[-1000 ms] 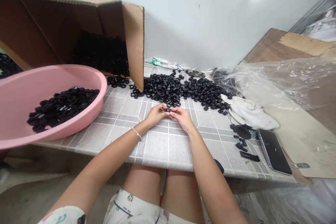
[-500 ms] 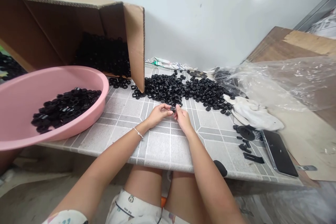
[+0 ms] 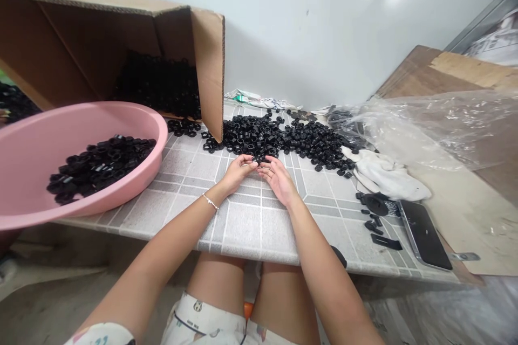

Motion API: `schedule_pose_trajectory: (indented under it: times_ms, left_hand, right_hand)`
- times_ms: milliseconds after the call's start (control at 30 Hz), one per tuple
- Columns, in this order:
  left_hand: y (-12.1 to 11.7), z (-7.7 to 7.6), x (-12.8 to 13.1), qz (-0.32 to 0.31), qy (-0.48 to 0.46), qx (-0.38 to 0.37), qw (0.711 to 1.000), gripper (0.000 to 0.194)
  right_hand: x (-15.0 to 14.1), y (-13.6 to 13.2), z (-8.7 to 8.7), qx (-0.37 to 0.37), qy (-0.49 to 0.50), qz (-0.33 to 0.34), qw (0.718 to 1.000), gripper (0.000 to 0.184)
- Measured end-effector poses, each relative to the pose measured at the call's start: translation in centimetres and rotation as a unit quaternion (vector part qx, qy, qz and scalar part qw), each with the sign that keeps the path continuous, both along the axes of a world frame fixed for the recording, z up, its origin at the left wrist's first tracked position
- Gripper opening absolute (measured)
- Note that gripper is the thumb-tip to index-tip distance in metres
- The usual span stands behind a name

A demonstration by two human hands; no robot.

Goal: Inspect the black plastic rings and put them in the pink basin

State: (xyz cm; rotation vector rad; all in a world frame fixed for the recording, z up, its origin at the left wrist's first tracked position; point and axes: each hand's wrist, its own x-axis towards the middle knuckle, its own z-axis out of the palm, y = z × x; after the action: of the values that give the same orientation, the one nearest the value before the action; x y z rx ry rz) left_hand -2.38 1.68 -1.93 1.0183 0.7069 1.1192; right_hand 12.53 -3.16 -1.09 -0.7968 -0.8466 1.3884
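While the left hand (image 3: 237, 174) seemingly pinches a black ring (image 3: 254, 159), the right hand (image 3: 280, 180) curves open near the pile (image 3: 253, 137).

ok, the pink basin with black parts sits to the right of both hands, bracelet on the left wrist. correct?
Wrong side: in the head view, the pink basin with black parts sits to the left of both the left hand and right hand. The bracelet is on the left wrist, as stated.

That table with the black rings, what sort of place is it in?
Probably a workshop: black rings are heaped on the table, with more in a tub and a box.
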Motion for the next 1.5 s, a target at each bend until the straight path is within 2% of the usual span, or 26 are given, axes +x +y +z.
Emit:
schedule_pose_trajectory:
  times_ms: [167, 333, 433, 500, 600, 667, 733, 800, 933, 1100, 1200, 1267, 1367, 1433, 1500]
  left_hand:
    - [0.1, 0.1, -0.1, 0.008, 0.003, 0.014, 1.000, 0.041]
    - [0.1, 0.4, -0.2, 0.008, 0.037, 0.037, 0.999, 0.041]
    - [0.0, 0.5, -0.2, 0.007, 0.044, 0.045, 0.998, 0.041]
    - [0.0, 0.6, -0.2, 0.007, 0.048, 0.048, 0.998, 0.041]
    - [-0.2, 0.6, -0.1, -0.017, 0.067, 0.053, 0.996, 0.041]
    - [-0.4, 0.6, -0.1, -0.066, 0.073, 0.045, 0.994, 0.041]
    - [-0.6, 0.6, 0.0, -0.106, 0.080, 0.034, 0.991, 0.042]
    - [-0.8, 0.7, 0.1, -0.114, 0.093, 0.027, 0.989, 0.042]
    - [-0.9, 0.9, 0.1, -0.106, 0.119, 0.019, 0.987, 0.043]
    - [-0.9, 0.9, 0.1, -0.141, 0.142, 0.038, 0.979, 0.047]
    - [-1.1, 0.6, 0.3, -0.126, 0.153, 0.087, 0.976, 0.045]
    - [-1.2, 0.6, 0.3, -0.082, 0.174, 0.143, 0.971, 0.041]
    - [-1.7, 1.1, 0.0, -0.014, 0.249, 0.272, 0.929, 0.030]
    - [-1.9, 1.6, -0.3, -0.010, 0.291, 0.345, 0.892, 0.024]
    - [-2.2, 2.0, -0.5, -0.026, 0.300, 0.379, 0.875, 0.021]
  right_hand:
    - [0.1, 0.0, 0.0, 0.007, -0.007, 0.027, 1.000, 0.025]
    - [0.1, 0.0, 0.0, -0.006, -0.006, 0.009, 1.000, 0.031]
    - [0.1, 0.0, 0.0, -0.002, -0.023, 0.014, 1.000, 0.029]
    - [0.2, 0.1, 0.0, -0.001, -0.039, 0.002, 0.999, 0.035]
    - [0.1, 0.2, -0.4, -0.004, -0.096, -0.041, 0.995, 0.034]
    - [0.0, 0.1, -0.7, 0.021, -0.180, -0.062, 0.981, 0.035]
    - [0.0, 0.0, -1.0, 0.059, -0.277, -0.069, 0.957, 0.035]
    - [0.1, -0.2, -1.1, 0.090, -0.350, -0.070, 0.930, 0.033]
    - [0.2, -0.9, -0.6, 0.117, -0.429, -0.081, 0.892, 0.029]
    - [0.1, -1.1, -0.3, 0.127, -0.481, -0.113, 0.860, 0.028]
    - [-0.1, -0.8, -0.6, 0.113, -0.463, -0.115, 0.872, 0.033]
    - [-0.4, -0.5, -1.0, 0.095, -0.431, -0.111, 0.890, 0.037]
    - [-0.9, -0.2, -1.6, 0.053, -0.346, -0.092, 0.932, 0.044]
    - [-1.3, -0.1, -1.6, 0.015, -0.271, -0.068, 0.960, 0.050]
    - [-1.5, -0.1, -1.4, -0.008, -0.214, -0.046, 0.976, 0.053]
